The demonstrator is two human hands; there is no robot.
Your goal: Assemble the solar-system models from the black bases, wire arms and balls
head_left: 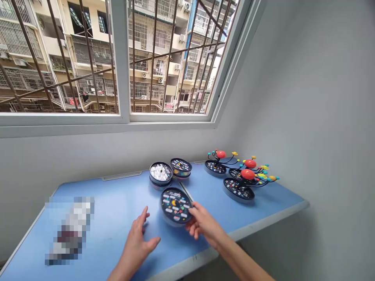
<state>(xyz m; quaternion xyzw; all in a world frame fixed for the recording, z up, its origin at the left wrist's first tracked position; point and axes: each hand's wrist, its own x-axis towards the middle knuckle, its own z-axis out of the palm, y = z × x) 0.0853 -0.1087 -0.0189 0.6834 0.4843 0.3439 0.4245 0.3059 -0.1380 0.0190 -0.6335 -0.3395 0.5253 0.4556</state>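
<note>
While the right hand [202, 224] pinches the round tin [175, 205] by its rim, likely light and stiff, the left hand [137, 242] lies open.

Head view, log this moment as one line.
right hand: holds disc | left hand: open, beside disc | table: blue

Right hand [202, 223] gripping black tin [175, 206], blue table [117, 195]

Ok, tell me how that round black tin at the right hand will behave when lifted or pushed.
The round black tin looks rigid and shallow, so probably stiff. The right hand grips it by the rim alone, which suggests it is light. Low and wide, it would likely slide on the smooth blue table rather than tip.
</note>
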